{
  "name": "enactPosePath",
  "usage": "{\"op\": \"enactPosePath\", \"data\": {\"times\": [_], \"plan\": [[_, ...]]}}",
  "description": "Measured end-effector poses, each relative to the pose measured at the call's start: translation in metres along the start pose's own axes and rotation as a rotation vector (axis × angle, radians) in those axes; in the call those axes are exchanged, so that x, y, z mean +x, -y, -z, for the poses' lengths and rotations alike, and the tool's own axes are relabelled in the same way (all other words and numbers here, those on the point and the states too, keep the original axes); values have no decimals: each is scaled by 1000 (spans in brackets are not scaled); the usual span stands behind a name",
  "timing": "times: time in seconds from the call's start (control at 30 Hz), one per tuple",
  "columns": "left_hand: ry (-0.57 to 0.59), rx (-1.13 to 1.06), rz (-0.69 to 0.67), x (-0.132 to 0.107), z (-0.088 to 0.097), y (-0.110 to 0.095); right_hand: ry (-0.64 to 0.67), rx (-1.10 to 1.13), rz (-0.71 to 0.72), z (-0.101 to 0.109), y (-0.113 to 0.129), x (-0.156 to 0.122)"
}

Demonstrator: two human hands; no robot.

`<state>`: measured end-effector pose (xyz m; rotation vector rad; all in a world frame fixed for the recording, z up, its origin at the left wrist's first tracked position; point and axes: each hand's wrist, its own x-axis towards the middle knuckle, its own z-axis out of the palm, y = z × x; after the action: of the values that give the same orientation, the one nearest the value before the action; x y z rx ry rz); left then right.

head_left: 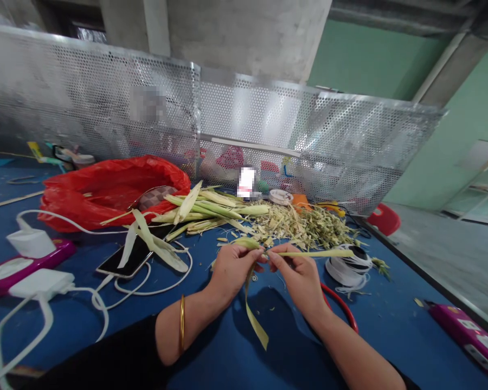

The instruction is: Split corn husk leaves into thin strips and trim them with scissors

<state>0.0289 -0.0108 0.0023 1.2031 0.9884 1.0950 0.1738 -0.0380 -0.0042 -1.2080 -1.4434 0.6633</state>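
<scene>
Both hands meet close together over the table, with fingertips almost touching. My left hand (pixel 230 271) is closed in a pinch on a pale green corn husk strip (pixel 257 322), whose long end hangs down below the fingers. From the pinched fingers of my right hand (pixel 295 273) another part of husk (pixel 319 253) sticks out to the right. Whether these are one piece or several is hidden by the fingers. Just beyond the hands lie a heap of corn husks (pixel 215 208) and a pile of dry shredded bits (pixel 284 222). A spool of white cord (pixel 345 271) stands beside the right hand.
A red plastic bag (pixel 85 195) with a checkered pouch (pixel 156 197) is at the left. Loose husks partly cover a phone (pixel 124 262), near white chargers (pixel 43 281) and cables. Purple power strips (pixel 467 333) lie at both sides. A perforated metal screen (pixel 256 108) borders the back.
</scene>
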Motion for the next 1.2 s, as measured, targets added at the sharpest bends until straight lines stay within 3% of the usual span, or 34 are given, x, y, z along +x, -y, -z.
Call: {"op": "enactPosePath", "data": {"times": [0.13, 0.47, 0.63, 0.7, 0.83, 0.9, 1.03, 1.13, 1.2], "plan": [[-14, -68, 26, -1, 0, -3, 9, 119, -78, -3, -2, 2], [163, -226, 94, -7, -6, -2, 87, 366, -286, -10, -1, 1], [112, -24, 90, -7, -5, -3, -21, 426, -336, -8, -1, 2], [35, 165, 16, -9, -3, -6, -66, 394, -318, -3, 0, 5], [-224, 447, -393, -13, 4, -11, -63, 287, -277, 6, 8, 9], [-252, 489, -487, -11, 6, -12, -24, 256, -281, 7, 12, 8], [-51, 454, -382, -2, 7, -11, 132, 222, -302, 5, 16, 4], [111, 292, -213, 0, 5, -10, 212, 187, -268, 5, 15, 3], [149, 155, -110, -1, 3, -11, 219, 198, -243, 6, 13, 4]]}}
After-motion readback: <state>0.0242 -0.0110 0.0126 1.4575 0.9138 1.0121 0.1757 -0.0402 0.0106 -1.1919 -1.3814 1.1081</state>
